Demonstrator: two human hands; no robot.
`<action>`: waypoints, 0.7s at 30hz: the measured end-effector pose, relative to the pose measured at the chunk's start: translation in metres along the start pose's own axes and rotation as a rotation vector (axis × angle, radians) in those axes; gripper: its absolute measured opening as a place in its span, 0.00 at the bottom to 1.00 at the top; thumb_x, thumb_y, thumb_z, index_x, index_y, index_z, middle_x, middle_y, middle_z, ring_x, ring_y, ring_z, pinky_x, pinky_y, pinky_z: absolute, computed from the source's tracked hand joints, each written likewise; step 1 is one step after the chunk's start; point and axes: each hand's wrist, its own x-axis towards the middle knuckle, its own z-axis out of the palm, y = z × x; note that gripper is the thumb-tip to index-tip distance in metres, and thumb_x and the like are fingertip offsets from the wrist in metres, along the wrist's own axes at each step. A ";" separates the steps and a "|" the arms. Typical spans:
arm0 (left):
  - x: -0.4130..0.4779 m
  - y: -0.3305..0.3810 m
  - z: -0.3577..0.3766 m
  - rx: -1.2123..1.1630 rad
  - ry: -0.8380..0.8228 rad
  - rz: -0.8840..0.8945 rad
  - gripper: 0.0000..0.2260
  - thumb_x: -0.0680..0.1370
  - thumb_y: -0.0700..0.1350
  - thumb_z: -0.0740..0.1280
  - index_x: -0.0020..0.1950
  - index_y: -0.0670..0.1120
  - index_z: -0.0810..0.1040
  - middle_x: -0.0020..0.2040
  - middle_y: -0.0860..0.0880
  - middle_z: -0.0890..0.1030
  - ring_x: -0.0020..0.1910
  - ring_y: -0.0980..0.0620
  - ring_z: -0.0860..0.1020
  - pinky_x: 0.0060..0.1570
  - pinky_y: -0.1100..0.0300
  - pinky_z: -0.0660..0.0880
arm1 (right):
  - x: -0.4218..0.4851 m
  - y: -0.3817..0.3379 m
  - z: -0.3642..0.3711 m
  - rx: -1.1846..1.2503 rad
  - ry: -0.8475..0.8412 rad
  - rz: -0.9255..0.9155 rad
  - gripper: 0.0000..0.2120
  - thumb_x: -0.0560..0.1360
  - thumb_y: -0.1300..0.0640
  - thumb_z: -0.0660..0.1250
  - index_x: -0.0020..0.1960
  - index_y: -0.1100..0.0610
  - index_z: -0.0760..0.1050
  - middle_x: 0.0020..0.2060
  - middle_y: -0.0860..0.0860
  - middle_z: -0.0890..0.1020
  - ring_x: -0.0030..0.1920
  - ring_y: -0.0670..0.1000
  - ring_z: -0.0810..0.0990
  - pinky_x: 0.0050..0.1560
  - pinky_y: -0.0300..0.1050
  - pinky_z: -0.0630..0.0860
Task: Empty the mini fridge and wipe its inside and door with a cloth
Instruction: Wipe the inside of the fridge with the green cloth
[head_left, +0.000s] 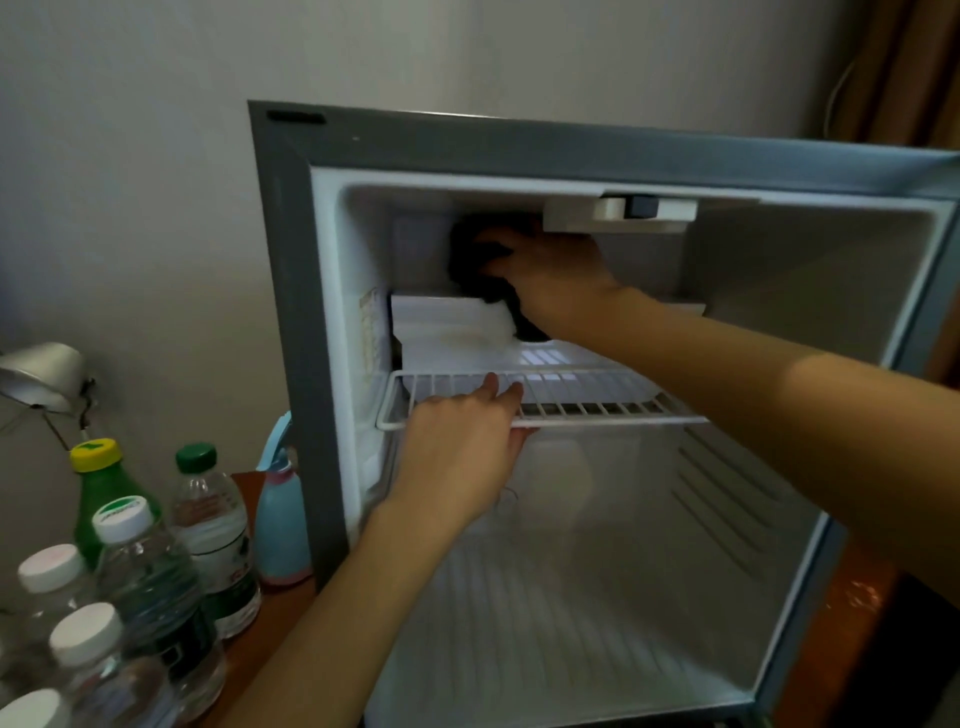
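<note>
Fridge (291, 312) interior wipe, upper back wall.
Right hand (550, 270) grips dark cloth (470, 260) against the wall; left hand (457, 452) holds wire shelf (597, 410) front edge, thumb under.

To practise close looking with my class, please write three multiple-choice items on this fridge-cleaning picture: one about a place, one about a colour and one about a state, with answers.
1. Where is the dark cloth? A on the table; B at the upper back of the fridge; C on the fridge floor.
2. What colour is the green bottle's cap? A red; B white; C yellow.
3. What is the left hand doing? A gripping the wire shelf; B holding a bottle; C hanging free.
Answers: 1 B, the right hand holds it there; 2 C, the cap on top is plainly yellow; 3 A, its fingers lie over the shelf's front rail with the thumb under.
</note>
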 end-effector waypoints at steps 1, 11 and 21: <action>0.000 0.000 0.000 0.004 0.001 -0.001 0.18 0.70 0.56 0.64 0.52 0.47 0.84 0.49 0.44 0.85 0.28 0.49 0.81 0.24 0.60 0.73 | -0.006 0.009 -0.001 -0.113 -0.015 0.008 0.20 0.80 0.50 0.57 0.71 0.46 0.67 0.71 0.53 0.69 0.67 0.59 0.69 0.65 0.50 0.69; -0.002 0.004 -0.007 -0.010 -0.037 0.005 0.19 0.78 0.56 0.62 0.61 0.46 0.79 0.55 0.45 0.82 0.40 0.44 0.83 0.35 0.57 0.73 | -0.041 0.057 -0.034 -0.534 -0.379 0.500 0.18 0.78 0.53 0.61 0.66 0.59 0.71 0.64 0.59 0.73 0.64 0.64 0.71 0.61 0.60 0.71; -0.005 0.014 -0.034 -0.559 0.122 -0.086 0.27 0.76 0.63 0.56 0.69 0.49 0.71 0.62 0.51 0.72 0.61 0.53 0.68 0.58 0.63 0.67 | -0.162 0.007 -0.089 1.093 0.053 0.753 0.12 0.73 0.64 0.67 0.57 0.58 0.78 0.50 0.57 0.83 0.49 0.58 0.82 0.50 0.48 0.77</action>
